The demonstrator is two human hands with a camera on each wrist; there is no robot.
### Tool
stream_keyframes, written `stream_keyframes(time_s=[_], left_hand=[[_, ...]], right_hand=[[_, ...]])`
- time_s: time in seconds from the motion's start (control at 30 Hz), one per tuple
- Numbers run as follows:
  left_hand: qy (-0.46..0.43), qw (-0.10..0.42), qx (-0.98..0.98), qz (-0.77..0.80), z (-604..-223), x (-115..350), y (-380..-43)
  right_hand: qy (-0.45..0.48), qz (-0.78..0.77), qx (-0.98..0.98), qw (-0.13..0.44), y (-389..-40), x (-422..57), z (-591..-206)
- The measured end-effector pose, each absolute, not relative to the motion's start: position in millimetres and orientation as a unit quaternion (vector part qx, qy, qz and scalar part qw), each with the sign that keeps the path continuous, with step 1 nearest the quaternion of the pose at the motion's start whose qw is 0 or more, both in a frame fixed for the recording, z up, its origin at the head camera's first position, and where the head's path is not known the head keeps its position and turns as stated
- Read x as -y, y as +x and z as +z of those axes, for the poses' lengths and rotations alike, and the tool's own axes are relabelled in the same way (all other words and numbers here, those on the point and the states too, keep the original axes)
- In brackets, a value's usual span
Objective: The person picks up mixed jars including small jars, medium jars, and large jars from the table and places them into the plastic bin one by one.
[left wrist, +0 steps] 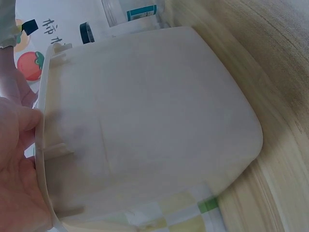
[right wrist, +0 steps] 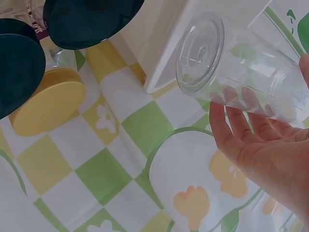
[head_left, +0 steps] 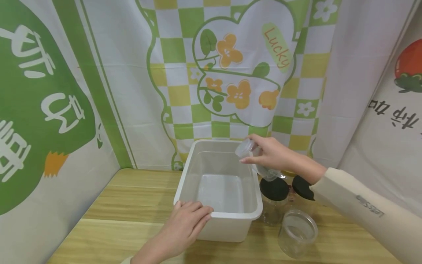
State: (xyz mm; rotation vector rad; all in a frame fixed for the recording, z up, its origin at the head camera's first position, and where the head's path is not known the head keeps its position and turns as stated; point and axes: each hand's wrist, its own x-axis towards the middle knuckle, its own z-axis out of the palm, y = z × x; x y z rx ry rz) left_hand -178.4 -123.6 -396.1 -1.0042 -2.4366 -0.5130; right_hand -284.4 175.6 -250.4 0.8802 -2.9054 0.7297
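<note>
My left hand point(head_left: 184, 225) grips the near rim of an off-white plastic basin point(head_left: 227, 229) that stands on the wooden table. In the left wrist view, that hand is at the rim point(left wrist: 42, 145), beside the basin's outer wall. With my right hand point(head_left: 278, 153) I hold a clear plastic jar point(right wrist: 241, 63) between thumb and fingers. The jar lies tilted above the basin's right rim, its base pointing down to the right in the head view. It looks see-through, with nothing visible inside. Inside the basin, the bare floor point(head_left: 220, 190) shows.
Right of the basin stand jars with a black lid point(head_left: 274, 189) and another dark lid point(head_left: 303, 187). A yellow lid point(right wrist: 48, 101) shows behind them in the right wrist view. Nearer stands an uncovered clear jar point(head_left: 296, 234). A checked cloth point(head_left: 211, 121) hangs behind.
</note>
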Motion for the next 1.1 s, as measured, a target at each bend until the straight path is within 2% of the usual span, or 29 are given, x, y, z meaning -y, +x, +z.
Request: stream_keyframes(time_s=[0.43, 0.67, 1.1], left_hand=[[-0.359, 0.218, 0.888, -0.189, -396, 124, -178], [-0.362, 0.233, 0.883, -0.184, -396, 123, -178], [-0.362, 0.232, 0.884, -0.183, -396, 123, -178]], right_hand=[[0.275, 0.233, 0.933, 0.006, -292, -164, -250], [0.280, 0.226, 0.933, 0.000, -296, -158, -250], [0.272, 0.227, 0.935, -0.005, -304, -146, -249]])
